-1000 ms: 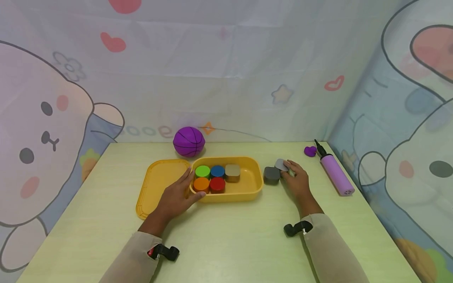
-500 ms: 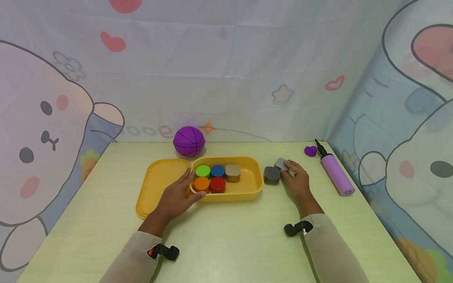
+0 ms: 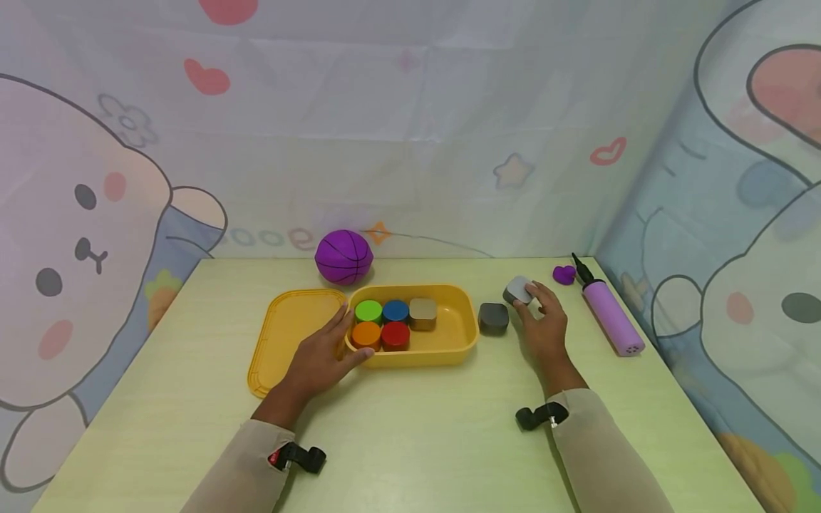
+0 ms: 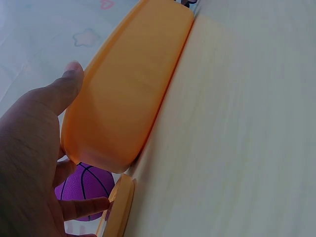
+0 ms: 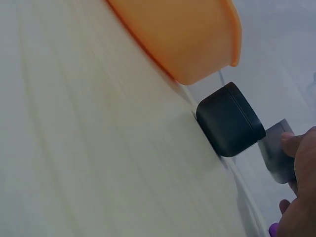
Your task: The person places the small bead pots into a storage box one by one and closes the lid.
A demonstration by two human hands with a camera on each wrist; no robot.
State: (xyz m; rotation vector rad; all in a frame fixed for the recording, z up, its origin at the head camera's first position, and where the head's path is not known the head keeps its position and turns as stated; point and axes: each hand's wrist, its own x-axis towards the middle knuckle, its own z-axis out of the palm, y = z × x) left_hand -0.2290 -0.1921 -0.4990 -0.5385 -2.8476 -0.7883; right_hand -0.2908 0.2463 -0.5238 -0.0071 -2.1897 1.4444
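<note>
A yellow rectangular box [image 3: 410, 359] holds green, blue, orange and red round pieces and a tan squarish piece [image 3: 422, 313] on its left side. The left hand [image 3: 321, 360] rests against the box's left end with fingers spread, the thumb at the front rim; the left wrist view shows the thumb on the box wall [image 4: 118, 94]. The right hand [image 3: 545, 328] pinches a light grey block [image 3: 517, 289] between thumb and fingers, also visible in the right wrist view [image 5: 277, 153]. A dark grey block [image 3: 493, 318] stands between the box and that hand, untouched.
A yellow lid [image 3: 288, 338] lies left of the box, partly behind the left hand. Behind the box sits a purple ball [image 3: 343, 257]. A purple heart [image 3: 564, 275] and a lilac pump [image 3: 612, 317] lie at the right. Printed cloth stands behind the table.
The right hand and the light grey block have shifted slightly back and right, away from the dark grey block. The left hand and the box look unmoved.
</note>
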